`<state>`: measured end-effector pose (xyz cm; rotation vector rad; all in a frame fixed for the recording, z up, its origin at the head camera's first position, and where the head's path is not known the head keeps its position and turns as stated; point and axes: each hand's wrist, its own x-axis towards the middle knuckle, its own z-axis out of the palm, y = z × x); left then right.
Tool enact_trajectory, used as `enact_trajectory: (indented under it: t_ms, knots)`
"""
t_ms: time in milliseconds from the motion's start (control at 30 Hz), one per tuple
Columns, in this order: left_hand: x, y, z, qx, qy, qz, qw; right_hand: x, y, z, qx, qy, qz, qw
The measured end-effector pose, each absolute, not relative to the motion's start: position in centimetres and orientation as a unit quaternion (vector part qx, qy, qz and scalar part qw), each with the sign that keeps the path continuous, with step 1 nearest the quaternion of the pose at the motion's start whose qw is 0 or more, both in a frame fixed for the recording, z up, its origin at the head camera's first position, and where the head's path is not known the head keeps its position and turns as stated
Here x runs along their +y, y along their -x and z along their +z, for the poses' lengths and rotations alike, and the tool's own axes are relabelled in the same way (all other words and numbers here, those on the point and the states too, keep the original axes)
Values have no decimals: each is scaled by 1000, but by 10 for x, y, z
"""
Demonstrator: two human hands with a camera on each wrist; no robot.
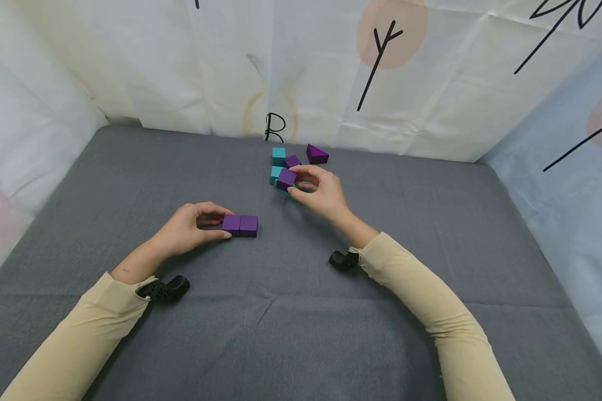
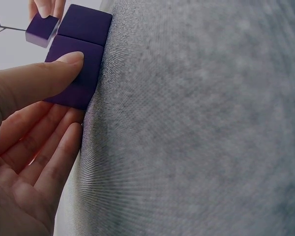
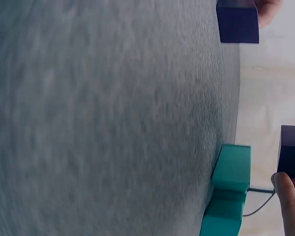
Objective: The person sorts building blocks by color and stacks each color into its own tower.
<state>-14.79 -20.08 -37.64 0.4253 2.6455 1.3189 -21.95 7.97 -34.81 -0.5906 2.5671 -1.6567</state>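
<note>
1. Left hand (image 1: 188, 227): thumb and fingers narrowed on the inner purple block (image 1: 232, 224), thumb on the face towards the wearer, fingers round the far side.
2. Outer purple block (image 1: 249, 224) sits flush against the inner one, only a thin seam between. Both rest on the grey cloth (image 1: 301, 345).
3. Right hand (image 1: 325, 192): a small pinch, thumb and fingertips holding the raised purple cube (image 1: 286, 179) by its right side. The right wrist view shows it up off the cloth.
4. Key relation – the joined pair's long axis runs left to right, pointing out from the left fingertips. The raised cube lies beyond that line and to the right, well apart from the outer block's free end. From the right hand, the pair lies leftward and back towards the wearer. Left hand is the nearer, being in contact.
5. Around the raised cube: a near teal block (image 1: 276, 174) just behind it, a far teal block (image 1: 278, 155) farther off, a loose purple block (image 1: 292, 160) between the teal and the right fingers. Whether these touch one another, cannot tell.
6. Purple wedge (image 1: 318, 155) farther right – past the right fingertips, untouched.
</note>
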Motion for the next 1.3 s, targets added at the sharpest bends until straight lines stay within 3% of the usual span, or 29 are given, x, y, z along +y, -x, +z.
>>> enact_trajectory:
  t_ms: [1300]
  knots:
    - [-199,145,-374,875,-141,457,77,28,183,-358,780,334,-524,83]
